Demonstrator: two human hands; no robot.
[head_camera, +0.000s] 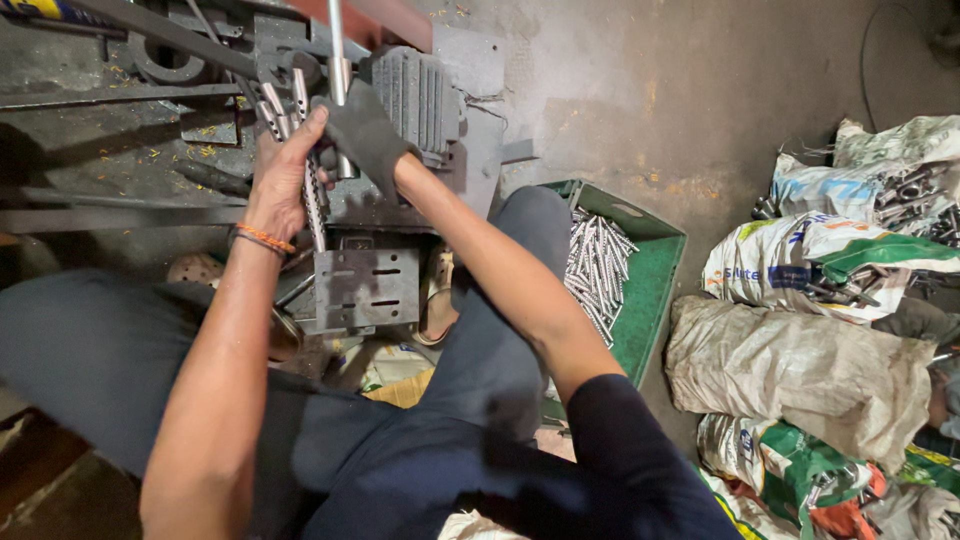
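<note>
Left hand (283, 175), fingers closed on a bunch of metal rods (300, 150), feeds the press (400, 110) upper centre; gloved right hand (362, 130) grips its lever (337, 45); green crate (655, 275) within reach.

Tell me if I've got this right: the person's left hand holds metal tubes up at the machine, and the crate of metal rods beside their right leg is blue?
Not quite: the crate is green, as the head view shows. The left hand does hold metal tubes at the machine, and the metal rods lie in that crate beside the right leg.
</note>
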